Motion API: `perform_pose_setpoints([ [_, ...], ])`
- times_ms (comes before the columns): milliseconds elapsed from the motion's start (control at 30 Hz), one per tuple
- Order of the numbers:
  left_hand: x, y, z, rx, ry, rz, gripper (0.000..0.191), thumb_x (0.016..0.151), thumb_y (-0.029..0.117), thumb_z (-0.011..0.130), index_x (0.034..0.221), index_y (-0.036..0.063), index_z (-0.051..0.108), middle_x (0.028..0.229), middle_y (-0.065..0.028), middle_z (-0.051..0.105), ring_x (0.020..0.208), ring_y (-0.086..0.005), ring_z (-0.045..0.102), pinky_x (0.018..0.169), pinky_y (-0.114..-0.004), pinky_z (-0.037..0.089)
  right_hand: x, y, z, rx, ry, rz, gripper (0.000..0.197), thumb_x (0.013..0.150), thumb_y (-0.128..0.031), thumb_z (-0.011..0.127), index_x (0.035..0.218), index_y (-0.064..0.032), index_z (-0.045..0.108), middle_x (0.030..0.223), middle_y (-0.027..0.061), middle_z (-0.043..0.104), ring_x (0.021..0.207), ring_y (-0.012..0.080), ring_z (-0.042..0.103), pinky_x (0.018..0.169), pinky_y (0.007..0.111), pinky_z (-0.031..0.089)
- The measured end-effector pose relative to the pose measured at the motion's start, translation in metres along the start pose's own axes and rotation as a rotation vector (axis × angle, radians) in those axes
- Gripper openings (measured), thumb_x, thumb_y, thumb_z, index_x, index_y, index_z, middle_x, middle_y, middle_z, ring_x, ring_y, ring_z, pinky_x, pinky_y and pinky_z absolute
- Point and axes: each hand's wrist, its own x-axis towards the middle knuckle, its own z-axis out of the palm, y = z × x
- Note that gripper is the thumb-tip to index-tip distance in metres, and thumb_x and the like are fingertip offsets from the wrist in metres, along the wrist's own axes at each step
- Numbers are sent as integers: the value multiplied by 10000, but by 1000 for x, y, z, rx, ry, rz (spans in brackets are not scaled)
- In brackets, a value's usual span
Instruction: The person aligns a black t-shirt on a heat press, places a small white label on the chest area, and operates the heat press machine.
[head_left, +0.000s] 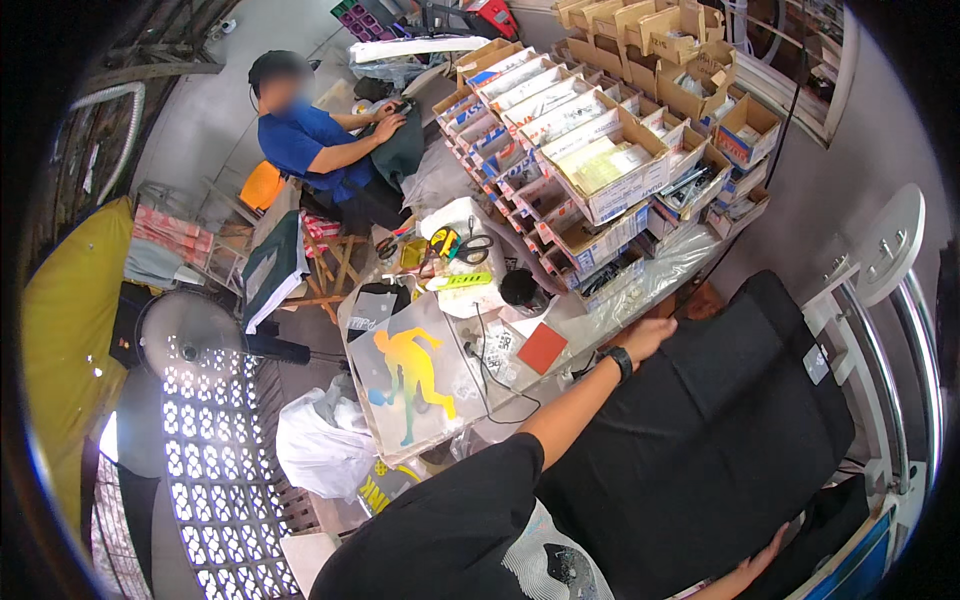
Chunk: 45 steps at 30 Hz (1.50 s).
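A large black fabric piece (697, 420) with a small pale tag lies spread out before me at the right. At its upper left edge, my left hand (649, 337), with a black watch on the wrist, has its fingers closed on the cloth. Low at the right, my right hand (761, 562) touches the lower edge from beneath; its fingers are partly hidden, so its hold is unclear. Beside the fabric stands a white machine frame (874, 450) with chrome bars and a rounded plate.
Stacked cardboard boxes (600, 172) of small parts stand on the table beyond. Nearer lie scissors (474, 250), a tape measure (444, 241), a yellow-green cutter (459, 280), a printed transfer sheet (420, 375) and a cable (486, 397). A co-worker (315, 150) sits at the upper left near a fan (187, 345).
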Motion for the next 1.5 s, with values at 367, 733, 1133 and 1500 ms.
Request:
perform_pose_setpoints([
  [367,56,18,9,-169,108,467,435,1028,304,427,1282,-40,507,1232,-96,576,1086,-183,551,969,-294,432,194,45,-51,51,141,-756,506,1033,-221,402,1475,-16,264,1550,78,233,1389,170,289,1126,270,205],
  [733,106,81,17,-83,307,443,464,684,-62,744,1116,17,594,995,-61,644,883,-200,626,824,-311,493,136,-35,-11,353,-83,-266,541,934,-318,577,1274,99,516,1319,181,528,1186,305,531,1032,384,400],
  [1133,142,80,-51,258,456,216,592,654,116,821,1172,-50,587,1126,-139,626,1032,-245,588,861,-370,485,125,-53,15,354,38,-447,350,734,-91,721,1042,70,678,1129,115,654,1011,240,612,959,347,437],
  [1500,128,70,7,279,400,315,486,734,38,752,1185,3,575,1123,-97,627,974,-215,612,852,-344,483,145,-29,-19,396,35,-272,370,750,-71,716,1083,73,644,1126,131,641,1000,265,608,938,346,436],
])
